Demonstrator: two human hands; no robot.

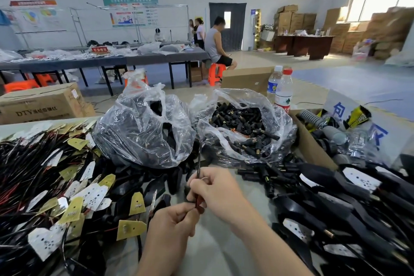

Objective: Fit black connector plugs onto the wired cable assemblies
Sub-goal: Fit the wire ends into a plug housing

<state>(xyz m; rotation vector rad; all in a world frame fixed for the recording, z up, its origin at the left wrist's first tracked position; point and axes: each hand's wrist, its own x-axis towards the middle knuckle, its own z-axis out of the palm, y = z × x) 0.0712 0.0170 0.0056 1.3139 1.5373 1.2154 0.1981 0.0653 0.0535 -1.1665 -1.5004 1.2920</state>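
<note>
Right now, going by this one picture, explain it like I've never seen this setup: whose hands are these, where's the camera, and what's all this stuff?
There is no machine: these are a person's two bare hands, filmed by a camera worn on that person's head, looking forward and down. The left hand and the right hand both hold one thin wired cable assembly, which sticks up above the right hand; fingers hide its lower end. On the table, a pile of wired cable assemblies with small circuit boards lies at the left. Behind the hands stand two clear plastic bags: the open right bag holds black connector plugs, the left bag dark parts I cannot identify. At the right are a cardboard box and two water bottles.
</note>
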